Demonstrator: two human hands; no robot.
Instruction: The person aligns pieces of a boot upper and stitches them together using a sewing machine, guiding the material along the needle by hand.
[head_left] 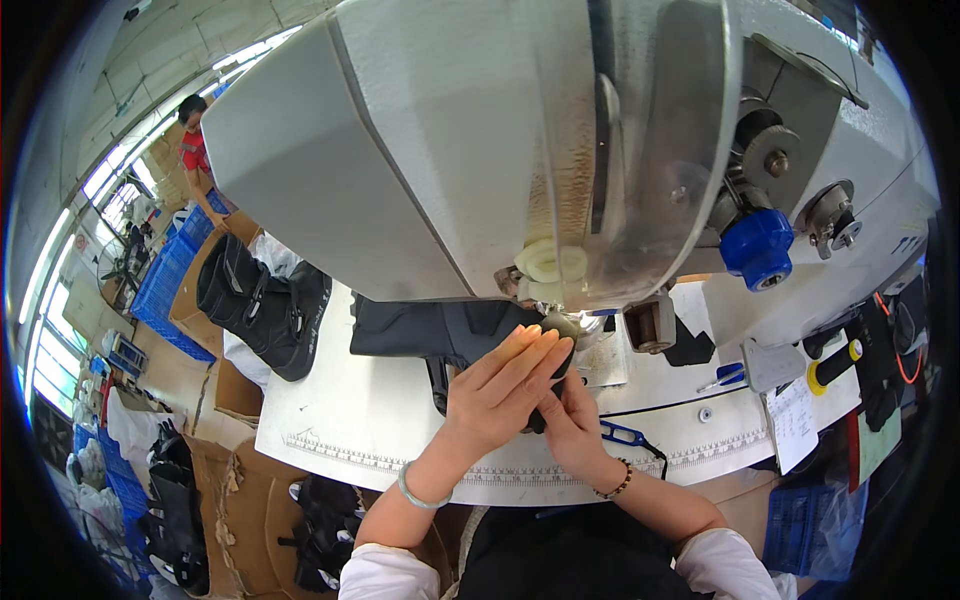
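A black boot upper (405, 329) lies sideways on the white table (330, 410), one end under the head of a large grey sewing machine (430, 140). My left hand (505, 390) rests flat on the upper, fingers stretched out together with their tips close to the needle area. Just right of it, my right hand (572, 425) is closed, its thumb and fingers pinching the near edge of the upper. The two hands touch. Most of the needle and the part of the upper beneath my hands are hidden.
A finished-looking black boot (265, 310) stands at the table's left edge. On the right lie blue snips (730, 375), a blue-handled tool (622, 433), a bobbin (706, 414) and a spool (835, 367). Cardboard boxes (235, 490) stand below left. Another person (195, 150) works at far left.
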